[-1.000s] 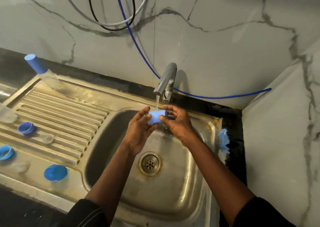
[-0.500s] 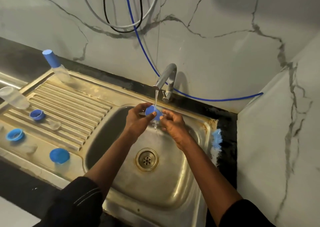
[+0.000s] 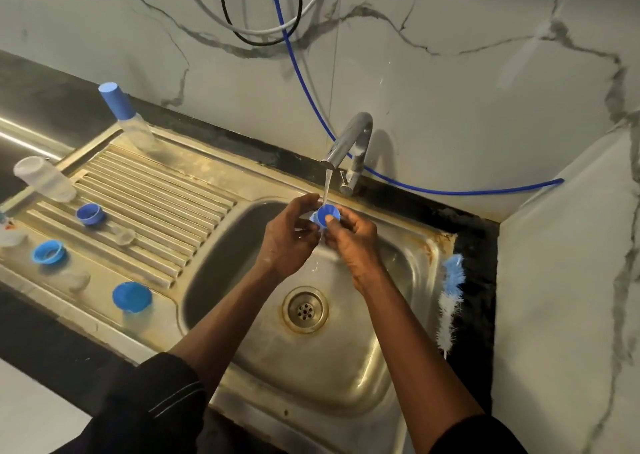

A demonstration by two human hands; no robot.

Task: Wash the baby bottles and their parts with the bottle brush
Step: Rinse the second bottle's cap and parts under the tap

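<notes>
A small blue bottle cap sits mouth-up under the water stream from the tap. My left hand and my right hand both pinch it over the sink basin. The blue and white bottle brush lies on the sink's right rim, untouched. On the draining board to the left lie a capped bottle, an open clear bottle, blue rings and caps, and clear teats.
Marble walls close in behind and on the right. A blue hose and other cables run along the back wall behind the tap. The drain sits in the basin middle. Dark counter surrounds the sink.
The blue cap has been turned from lying sideways to mouth-up under the stream, still in both hands. The camera view has shifted slightly right and back.
</notes>
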